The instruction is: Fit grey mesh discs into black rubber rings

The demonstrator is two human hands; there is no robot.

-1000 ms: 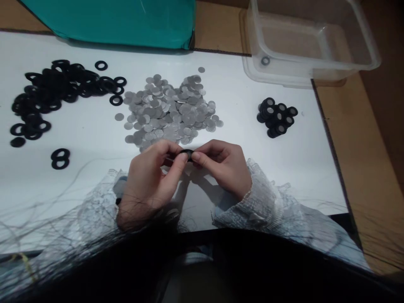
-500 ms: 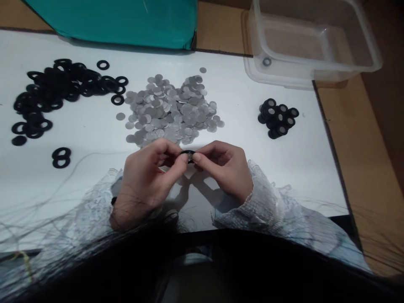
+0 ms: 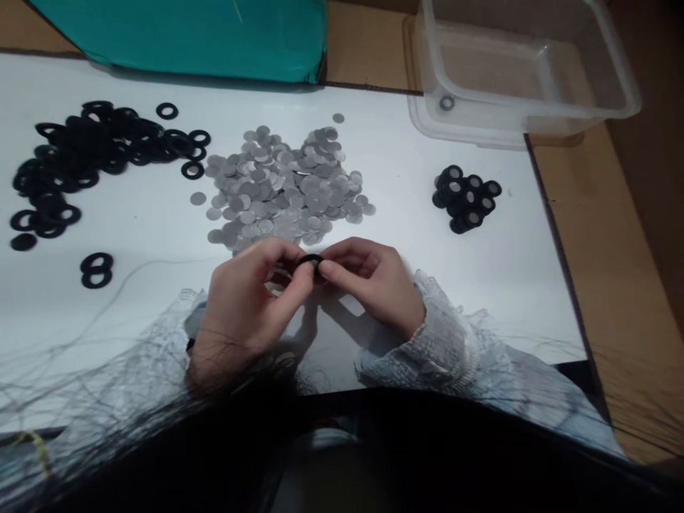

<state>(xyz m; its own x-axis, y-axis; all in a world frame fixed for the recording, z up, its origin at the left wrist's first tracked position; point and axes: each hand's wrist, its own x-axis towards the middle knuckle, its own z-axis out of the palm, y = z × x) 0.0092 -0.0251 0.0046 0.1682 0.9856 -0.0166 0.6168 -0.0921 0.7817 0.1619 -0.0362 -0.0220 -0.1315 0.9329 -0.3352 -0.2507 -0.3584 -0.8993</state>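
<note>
A small black ring (image 3: 310, 259) is pinched between the thumbs and fingers of my left hand (image 3: 254, 299) and my right hand (image 3: 374, 283). My thumbs press near its centre and hide much of it. Just beyond my hands spreads a pile of silver discs (image 3: 288, 189). Loose black rings (image 3: 90, 142) are heaped at the left, and two overlapping black rings (image 3: 97, 271) lie nearer to me. On the right stands a cluster of black pieces with grey centres (image 3: 466, 199).
A teal container (image 3: 203, 39) stands at the back left. The clear plastic box (image 3: 534, 107) at the back right rests partly over a clear lid, with one ring (image 3: 447, 103) beside it. Cardboard (image 3: 614, 249) borders the white surface (image 3: 524, 285).
The ring tilts more in my fingers, and its grey centre is now mostly covered. The whole view has shifted slightly, moving the piles a little to the left in the picture.
</note>
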